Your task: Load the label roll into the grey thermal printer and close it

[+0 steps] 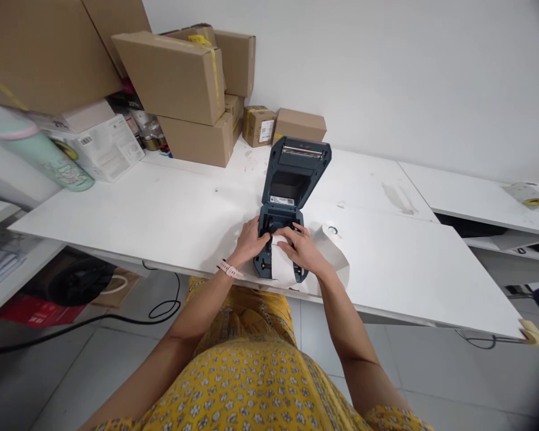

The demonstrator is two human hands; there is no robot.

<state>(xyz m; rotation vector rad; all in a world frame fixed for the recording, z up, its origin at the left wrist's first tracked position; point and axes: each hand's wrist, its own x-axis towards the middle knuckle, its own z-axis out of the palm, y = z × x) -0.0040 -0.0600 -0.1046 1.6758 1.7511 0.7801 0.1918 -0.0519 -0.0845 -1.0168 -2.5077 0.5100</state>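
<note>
A dark label printer (264,263) stands on the white table with its lid (299,170) raised. White paper (282,267) lies in it and hangs over its front edge. My left hand (250,240), a pink band on the wrist, is at the printer's left side, its fingers bent around the edge and its thumb reaching inside; whether it grips anything is unclear. My right hand (302,246) is closed over the paper at the roll, fingers bent inside the printer. A loose curled white sheet (335,257) lies beside the printer on the right.
Cardboard boxes (175,78) are stacked at the back left, with smaller boxes (299,126) behind the printer. A mint bottle (49,158) leans at the far left. The white table (161,209) has its front edge close to my body. Black cables (117,318) run below.
</note>
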